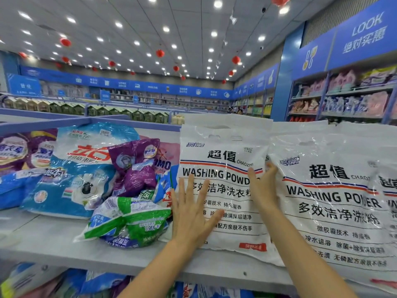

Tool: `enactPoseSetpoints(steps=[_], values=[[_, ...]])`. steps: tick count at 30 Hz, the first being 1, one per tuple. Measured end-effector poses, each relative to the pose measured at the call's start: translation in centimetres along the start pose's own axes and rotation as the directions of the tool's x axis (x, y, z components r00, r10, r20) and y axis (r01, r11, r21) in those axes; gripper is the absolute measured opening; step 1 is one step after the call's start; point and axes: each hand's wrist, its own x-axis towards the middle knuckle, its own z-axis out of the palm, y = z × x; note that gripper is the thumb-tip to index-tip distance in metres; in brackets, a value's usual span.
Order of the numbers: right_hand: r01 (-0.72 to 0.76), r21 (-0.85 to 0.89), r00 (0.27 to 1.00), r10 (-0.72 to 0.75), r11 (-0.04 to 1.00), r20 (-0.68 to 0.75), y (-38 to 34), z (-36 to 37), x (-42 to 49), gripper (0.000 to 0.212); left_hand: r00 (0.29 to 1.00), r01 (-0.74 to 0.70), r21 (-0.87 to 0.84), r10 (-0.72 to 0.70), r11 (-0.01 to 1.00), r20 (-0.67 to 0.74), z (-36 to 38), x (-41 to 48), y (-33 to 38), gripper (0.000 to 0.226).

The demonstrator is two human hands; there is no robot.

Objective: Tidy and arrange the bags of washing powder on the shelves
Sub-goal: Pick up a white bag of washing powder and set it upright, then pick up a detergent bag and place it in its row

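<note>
Both palms lie flat on a white bag [223, 160] of washing powder standing on the top shelf [49, 239], just beside a second white bag [328, 201] of the same brand. The left hand [192, 214] presses the lower left of the front. The right hand [263, 188] rests on the right edge, where the two bags meet. The fingers [194, 188] are straight and spread, grasping nothing.

With no hold on the glossy film, the white bag could probably slide under the palms rather than move with them. Its base sits close to the shelf's front edge, so a slip or a pull forward may tip it off towards the person.

To the left lies a loose heap: a green bag [137, 222] near the front edge, touching or nearly touching the white bag's lower left corner, with a purple bag [135, 168] and a blue bag [81, 173] behind it. A push leftward would likely drive into the green bag and could send it over the edge.

The second white bag seems to lean against the first, and could slump if that one shifts away.
</note>
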Motion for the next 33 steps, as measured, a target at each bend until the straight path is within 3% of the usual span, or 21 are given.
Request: enactPoseSetpoints(steps=[3,5,8,10,14,19,22,27,30,33], values=[[0.234,-0.098,0.972,-0.237,0.967,-0.014,-1.7,-1.1,-2.1,0.063,0.998,-0.053,0.061,0.051,0.997,0.028,-1.5,-0.1,0.8,0.079],[0.334,-0.022,0.942,-0.334,0.942,-0.042,-3.3,-1.6,-3.9,0.053,0.990,-0.135,0.010,0.136,0.991,-0.024,-3.6,-0.5,1.5,0.080],[0.387,0.146,0.921,-0.390,0.911,-0.009,-5.8,-2.0,-7.0,0.024,0.971,-0.198,-0.154,0.171,0.968,-0.170,-8.6,-2.2,0.7,0.058],[0.380,0.280,0.909,-0.412,0.882,0.062,-7.3,-1.6,-9.5,0.013,0.970,-0.167,-0.223,0.120,0.960,-0.209,-12.6,-4.0,-1.7,0.045],[0.371,0.431,0.825,-0.505,0.823,0.254,-9.4,0.5,-16.0,0.023,0.964,-0.034,-0.362,-0.066,0.932,-0.259,-20.6,-9.8,-9.6,0.023],[0.206,0.574,0.777,-0.489,0.793,0.397,-12.1,7.3,-25.2,0.017,0.910,0.184,-0.406,-0.311,0.895,-0.273,-29.1,-20.7,-20.7,0.007],[0.120,0.605,0.735,-0.480,0.787,0.478,-14.1,13.0,-31.0,0.020,0.820,0.307,-0.420,-0.461,0.854,-0.338,-34.3,-27.9,-27.0,0.006],[-0.051,0.636,0.695,-0.430,0.770,0.576,-16.7,22.5,-41.4,0.025,0.570,0.500,-0.442,-0.668,0.744,-0.479,-43.3,-40.6,-36.8,0.017],[-0.115,0.619,0.682,-0.392,0.777,0.618,-17.4,27.5,-46.7,0.024,0.419,0.590,-0.458,-0.737,0.665,-0.530,-47.8,-46.9,-41.3,0.019],[-0.186,0.562,0.683,-0.305,0.806,0.664,-17.5,31.8,-50.5,0.027,0.339,0.634,-0.475,-0.771,0.611,-0.539,-50.9,-51.1,-44.5,0.032]])
